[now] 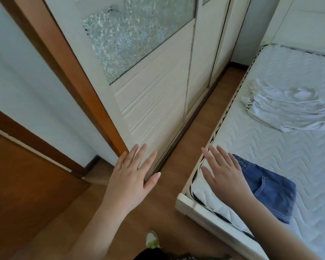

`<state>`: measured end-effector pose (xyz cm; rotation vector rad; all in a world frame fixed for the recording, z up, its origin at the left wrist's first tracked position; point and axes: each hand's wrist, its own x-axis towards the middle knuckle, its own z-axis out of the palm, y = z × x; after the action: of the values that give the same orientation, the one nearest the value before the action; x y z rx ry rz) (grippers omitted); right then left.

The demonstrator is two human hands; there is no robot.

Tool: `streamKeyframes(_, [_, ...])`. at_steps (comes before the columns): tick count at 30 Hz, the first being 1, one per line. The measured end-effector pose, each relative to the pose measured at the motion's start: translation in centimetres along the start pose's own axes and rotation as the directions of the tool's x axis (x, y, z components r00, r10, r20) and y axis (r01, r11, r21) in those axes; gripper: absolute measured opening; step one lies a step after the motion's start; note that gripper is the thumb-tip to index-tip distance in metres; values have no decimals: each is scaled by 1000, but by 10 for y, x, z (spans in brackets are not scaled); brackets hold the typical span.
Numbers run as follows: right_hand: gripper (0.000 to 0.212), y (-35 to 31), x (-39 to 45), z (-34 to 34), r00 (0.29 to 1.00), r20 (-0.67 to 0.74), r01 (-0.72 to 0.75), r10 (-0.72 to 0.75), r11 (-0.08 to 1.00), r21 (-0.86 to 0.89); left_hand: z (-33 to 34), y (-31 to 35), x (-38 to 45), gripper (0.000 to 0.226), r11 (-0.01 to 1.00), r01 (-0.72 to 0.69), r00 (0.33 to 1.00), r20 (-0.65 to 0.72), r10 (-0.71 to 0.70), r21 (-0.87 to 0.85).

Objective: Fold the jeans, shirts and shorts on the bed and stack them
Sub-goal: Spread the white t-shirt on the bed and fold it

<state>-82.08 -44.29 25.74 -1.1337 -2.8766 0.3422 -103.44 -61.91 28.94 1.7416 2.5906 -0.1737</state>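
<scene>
Both hands are raised palm-down with fingers straight and spread, grasping nothing: the left hand (134, 177) over the brown wood floor (178, 177), the right hand (224, 177) above the corner of the white quilted mattress (308, 162). Just beside the right hand lies folded blue denim clothing (270, 186). Well apart, further up the mattress, rests a folded white shirt stack (289, 111). A cream sliding wardrobe door (154, 98) stands beyond the left hand.

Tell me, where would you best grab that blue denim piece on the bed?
Probably the denim garment's far edge, opposite the right hand, reaching from the bed's corner. It lies flat and folded on the mattress, so pinching a free edge should lift it whole. Both hands are open, holding nothing.
</scene>
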Motion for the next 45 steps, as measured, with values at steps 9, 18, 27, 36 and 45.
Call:
streamKeyframes(9, [63,-54,30,-6,994,-36,-109,107,993,-42,-9,-65,48,72,983,-182,983,-34,181,-32])
streamKeyframes(18, [70,-3,57,-14,947,-120,-306,299,951,-38,-13,-31,141,72,919,-391,919,-79,387,-44])
streamKeyframes(27, [63,72,104,-41,839,-187,-509,511,859,61,-39,48,269,69,828,-560,821,-146,552,-12])
streamKeyframes(36, [62,126,111,-73,755,-229,-607,615,787,110,-56,114,346,73,741,-671,730,-153,666,21])
streamKeyframes(45, [63,178,114,-75,642,-269,-706,717,691,155,-57,181,423,73,642,-764,627,-168,761,62])
